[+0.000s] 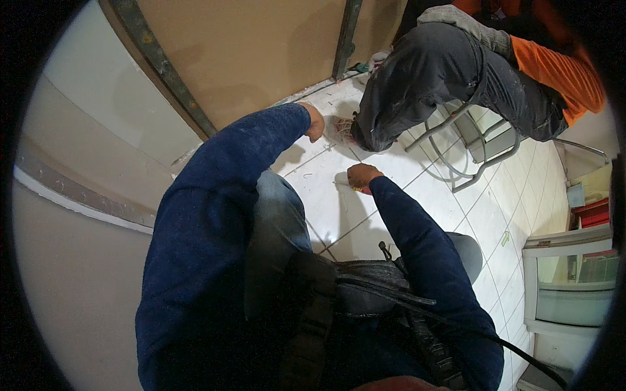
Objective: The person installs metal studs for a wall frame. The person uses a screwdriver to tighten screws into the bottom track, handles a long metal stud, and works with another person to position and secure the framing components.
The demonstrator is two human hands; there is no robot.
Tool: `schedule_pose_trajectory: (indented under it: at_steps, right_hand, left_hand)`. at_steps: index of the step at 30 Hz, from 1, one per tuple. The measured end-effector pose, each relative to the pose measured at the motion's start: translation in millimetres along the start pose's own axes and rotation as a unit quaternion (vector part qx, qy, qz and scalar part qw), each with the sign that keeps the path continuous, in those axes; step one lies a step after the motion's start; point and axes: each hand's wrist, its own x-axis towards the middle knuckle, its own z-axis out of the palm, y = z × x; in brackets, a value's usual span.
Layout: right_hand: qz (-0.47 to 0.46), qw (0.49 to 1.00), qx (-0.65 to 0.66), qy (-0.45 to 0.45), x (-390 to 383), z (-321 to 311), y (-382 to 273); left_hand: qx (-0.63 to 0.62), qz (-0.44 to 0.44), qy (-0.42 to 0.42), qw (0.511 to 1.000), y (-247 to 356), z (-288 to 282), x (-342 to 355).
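Note:
My right hand (363,176) is closed around a small tool with a red and yellow handle (362,189). A thin, pale shaft seems to stick out to its left, over the white floor tiles; the tool's exact kind is too small to tell. Farther forward and to the left, my left hand (314,123) is curled, its fingers bent downward beside the wall panel's foot. Whatever it may hold is hidden behind the fingers. Both arms, in dark blue sleeves, reach forward past my bent knees.
A co-worker in dark trousers (424,72) and an orange sleeve sits close ahead on a metal-framed stool (479,176), one grey-gloved hand (456,23) on a knee. Brown board (261,52) with metal studs (166,68) stands ahead left. Scraps litter the tiled floor (365,241). A glazed cabinet (577,287) is at right.

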Motion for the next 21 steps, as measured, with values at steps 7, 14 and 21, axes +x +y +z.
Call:
schedule_pose_trajectory:
  at_steps: [7, 14, 21]
  right_hand:
    - [-0.020, 0.997, -0.024, 0.075, 0, 7, 5]
    - [-0.057, 0.993, -0.034, 0.093, 22, 1, -2]
    - [-0.028, 0.981, 0.156, 0.112, 19, 40, 41]
  left_hand:
    - [0.019, 0.060, -0.042, 0.997, -30, 12, 9]
    - [0.061, 0.079, -0.027, 0.995, -63, 21, -13]
    - [0.089, 0.033, -0.044, 0.995, -11, 6, -2]
